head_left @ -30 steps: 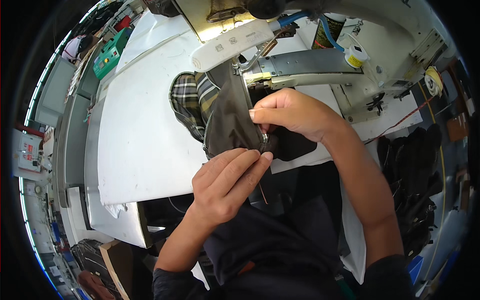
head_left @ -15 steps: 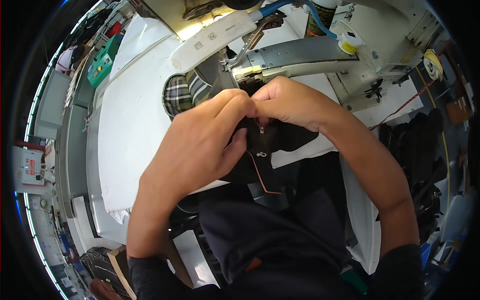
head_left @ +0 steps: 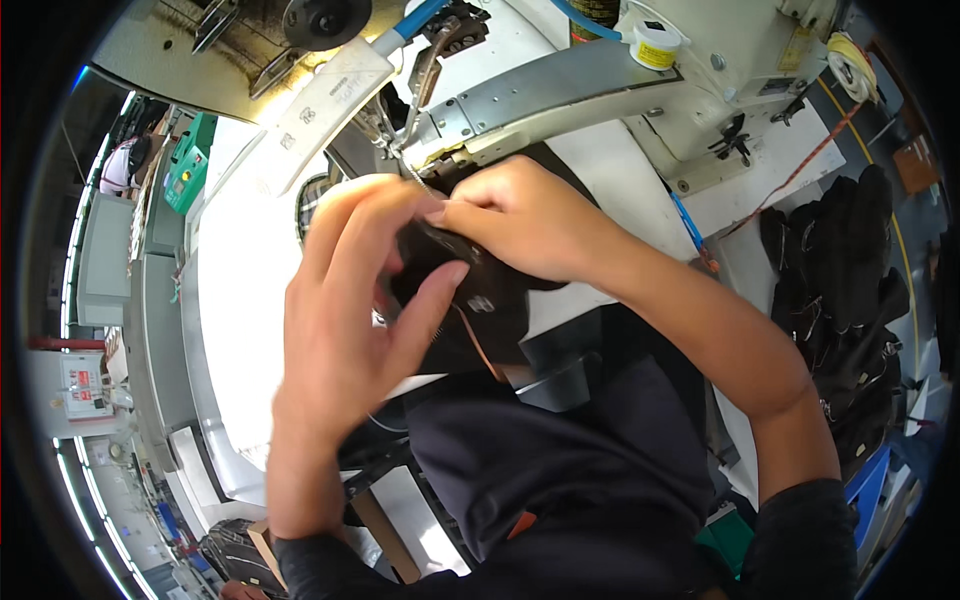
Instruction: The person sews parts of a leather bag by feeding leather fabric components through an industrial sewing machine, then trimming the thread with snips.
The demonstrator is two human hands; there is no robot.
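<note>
Under the sewing machine's presser foot [head_left: 393, 140] runs a black fabric piece [head_left: 500, 315] with a pale looped mark and a thin orange strip [head_left: 482, 345] along it. A row of zip teeth shows between the foot and my fingers. My right hand [head_left: 525, 220] pinches the black fabric close to the foot, thumb and fingers together. At the left of the cloth, my left hand [head_left: 345, 285] arches over it, the thumb well apart from the fingers. Its fingertips reach toward my right thumb; blur hides their exact contact. Plaid cloth [head_left: 312, 200] peeks out behind my left hand.
A metal machine arm [head_left: 560, 105] crosses behind my hands. On it stands a small white tub with a yellow label [head_left: 655, 45]. Dark garments [head_left: 830, 300] hang at the right. A green machine box [head_left: 190, 165] sits far left, beyond the white tabletop [head_left: 240, 330].
My left thumb has spread away from its fingers. The view has shifted, so the machine appears farther left. My right hand keeps its pinch, and the fabric has turned a little.
</note>
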